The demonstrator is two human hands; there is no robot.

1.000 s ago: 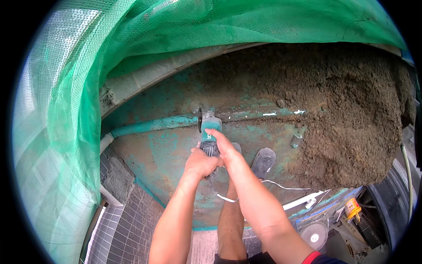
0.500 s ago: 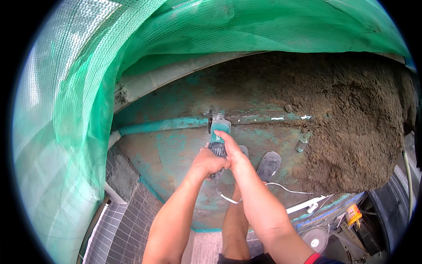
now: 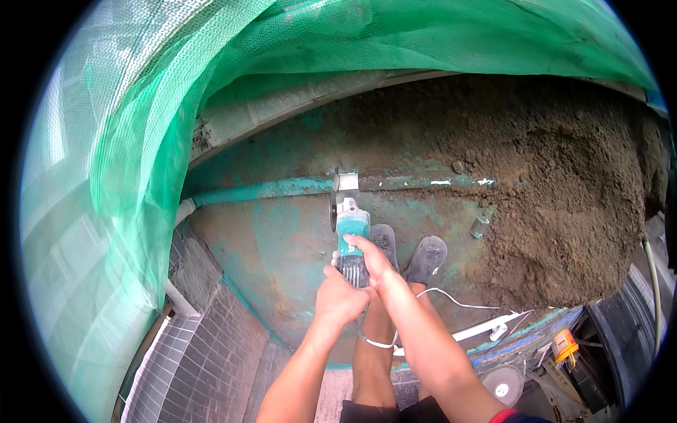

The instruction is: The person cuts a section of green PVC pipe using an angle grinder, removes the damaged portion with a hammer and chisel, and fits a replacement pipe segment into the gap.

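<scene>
A teal angle grinder (image 3: 353,233) with a dark disc and black body is gripped by both my hands. My left hand (image 3: 338,302) closes round the rear of the body; my right hand (image 3: 374,262) wraps its side, thumb on the teal housing. The disc is beside a teal pipe (image 3: 261,191) that runs across the dirty teal floor (image 3: 250,240), where a light rectangular patch shows on the pipe line. A white cord (image 3: 451,299) trails from below the tool. My two grey shoes (image 3: 427,257) stand just right of the grinder.
Soil (image 3: 578,197) is piled along the right. Green mesh (image 3: 423,35) hangs over the top and left, above a curved ledge (image 3: 257,109). A tiled wall (image 3: 180,352) is at lower left; a white pipe (image 3: 472,330), yellow bucket (image 3: 564,345) and round grey disc (image 3: 502,386) are at lower right.
The grinder and both hands have moved down toward me, away from the pipe, uncovering a light patch on it. More of both shoes shows.
</scene>
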